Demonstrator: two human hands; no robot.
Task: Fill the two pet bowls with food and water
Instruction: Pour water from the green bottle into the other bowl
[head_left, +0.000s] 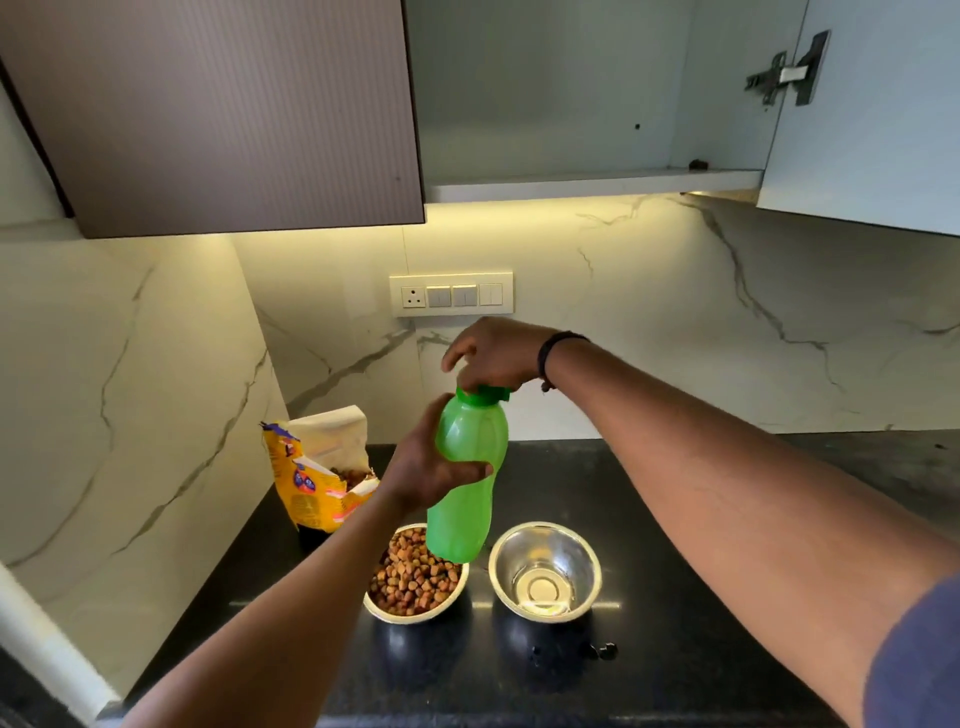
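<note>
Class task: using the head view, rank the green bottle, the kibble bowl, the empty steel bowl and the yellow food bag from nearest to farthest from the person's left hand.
1. Green bottle: gripped in the left hand.
2. Kibble bowl and yellow food bag: bowl just below the hand, bag to its left; too close to call.
3. Empty steel bowl: lower right, beyond the bottle.

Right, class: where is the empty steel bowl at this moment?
In the head view, the empty steel bowl sits on the black counter, right of the kibble-filled bowl.
</note>
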